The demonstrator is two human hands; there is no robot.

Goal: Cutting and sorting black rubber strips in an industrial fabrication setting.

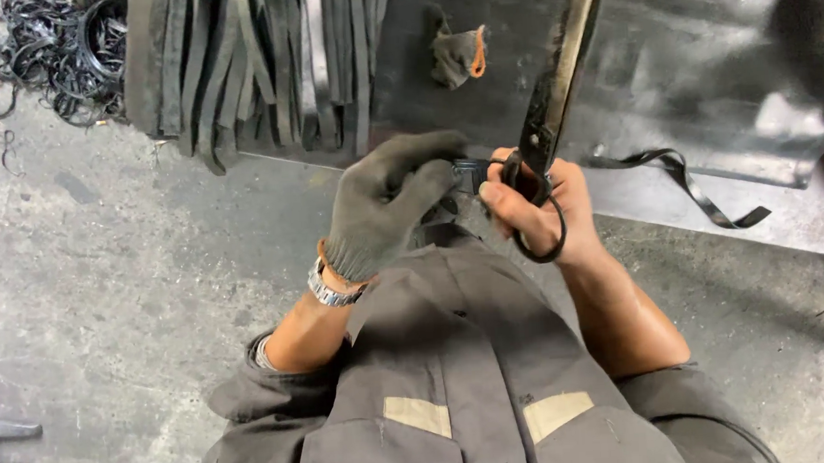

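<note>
A pair of large shears (556,89) is gripped by the bare right hand (544,209), fingers threaded through the loop handles, blades pointing to 12 o'clock. A dark strip end (470,173) is pinched by the gloved left hand (387,204) just at 9 o'clock of the shears. Cut strips (249,60) are laid at 11 o'clock, tangled offcuts (48,53) at 10 o'clock, a crumpled glove (458,55) at 12, a curled strip (685,181) at 3 o'clock on the dark sheet (707,61)
</note>
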